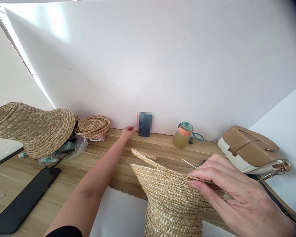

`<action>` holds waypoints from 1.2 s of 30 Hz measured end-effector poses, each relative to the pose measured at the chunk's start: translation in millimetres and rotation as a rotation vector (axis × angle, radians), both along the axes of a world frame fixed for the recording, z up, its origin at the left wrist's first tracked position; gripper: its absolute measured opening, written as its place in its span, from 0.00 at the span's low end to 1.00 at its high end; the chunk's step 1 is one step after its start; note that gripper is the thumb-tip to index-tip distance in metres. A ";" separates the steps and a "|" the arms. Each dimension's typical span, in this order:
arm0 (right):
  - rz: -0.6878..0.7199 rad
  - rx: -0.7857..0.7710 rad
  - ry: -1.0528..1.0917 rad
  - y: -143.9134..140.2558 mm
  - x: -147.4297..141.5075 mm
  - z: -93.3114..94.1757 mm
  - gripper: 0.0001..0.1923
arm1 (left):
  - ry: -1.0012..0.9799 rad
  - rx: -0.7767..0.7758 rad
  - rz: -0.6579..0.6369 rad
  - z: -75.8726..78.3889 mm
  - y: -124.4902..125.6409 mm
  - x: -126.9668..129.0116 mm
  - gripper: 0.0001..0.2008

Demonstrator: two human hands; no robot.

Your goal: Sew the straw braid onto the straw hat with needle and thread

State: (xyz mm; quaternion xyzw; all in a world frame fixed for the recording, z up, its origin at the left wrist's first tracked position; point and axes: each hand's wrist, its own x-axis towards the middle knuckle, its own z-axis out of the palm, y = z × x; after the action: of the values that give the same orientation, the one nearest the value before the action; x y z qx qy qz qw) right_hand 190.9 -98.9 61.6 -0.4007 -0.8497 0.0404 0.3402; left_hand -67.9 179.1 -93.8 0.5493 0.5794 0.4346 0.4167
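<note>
My left hand (127,132) is stretched far forward across the counter (64,171), its fingertips closing on a thin red item (137,120) that stands upright against the wall, just beside a small dark box (145,124). I cannot tell what the red item is, and whether the fingers have it pinched or only touch it is too small to make out. Its long axis runs vertically, flat to the wall, so it sits straight ahead of that grip with no room behind it.

My right hand (233,194) is much nearer to me, fingers clamped down over the brim of an unfinished straw hat (172,194) that hangs over the counter's near edge. A loose braid end sticks up from the brim toward the wall.

Further out: to the right of the dark box stands a drink bottle (183,135) with a teal lid, then a tan and white handbag (251,149). To the left lie a coil of straw braid (93,125), a larger straw hat (34,126) over a plastic bag (64,149), and a black phone (24,199). The strip of counter between my arm and the bottle is open.
</note>
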 end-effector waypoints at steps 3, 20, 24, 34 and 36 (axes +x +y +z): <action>-0.013 -0.008 0.021 -2.2 -0.5 1.9 0.05 | -0.066 0.068 -0.011 29.8 -24.5 -11.4 0.23; -0.006 0.009 0.034 -9.3 -2.9 5.3 0.06 | 0.546 0.703 -0.589 188.4 -248.4 34.3 0.12; -0.025 0.005 0.047 -8.6 -3.0 7.0 0.06 | 0.518 0.631 -0.651 177.5 -245.8 42.9 0.11; -0.053 -0.100 0.097 -2.7 1.0 4.2 0.06 | 0.355 0.458 -0.704 172.3 -238.5 43.8 0.11; -0.064 -0.142 0.121 0.2 0.0 3.0 0.06 | 0.302 0.403 -0.706 170.4 -234.0 43.8 0.11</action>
State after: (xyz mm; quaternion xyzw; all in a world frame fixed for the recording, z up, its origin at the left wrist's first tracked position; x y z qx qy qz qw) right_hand 191.0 -98.7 64.6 -0.4474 -0.8095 0.1136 0.3627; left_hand -24.1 -54.9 76.5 0.8417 0.3138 0.2846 0.3349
